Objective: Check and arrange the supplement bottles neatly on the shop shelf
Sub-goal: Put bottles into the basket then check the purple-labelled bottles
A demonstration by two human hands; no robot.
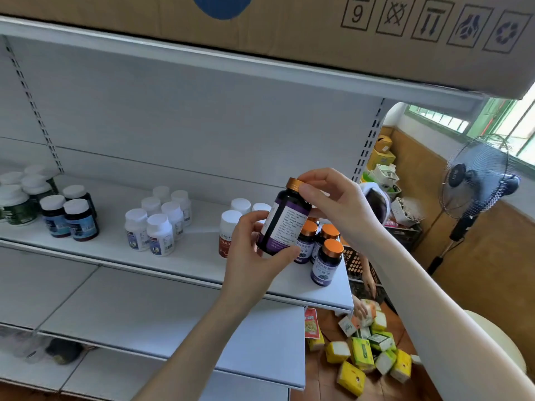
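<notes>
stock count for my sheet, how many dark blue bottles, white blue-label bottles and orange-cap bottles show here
dark blue bottles: 3
white blue-label bottles: 6
orange-cap bottles: 4 clear, one held; a fifth may be hidden
total: 13

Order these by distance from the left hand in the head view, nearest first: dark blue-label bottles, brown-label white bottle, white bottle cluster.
1. Brown-label white bottle, beside the left hand holding the purple-label bottle.
2. White bottle cluster, mid-shelf.
3. Dark blue-label bottles, far left.
</notes>
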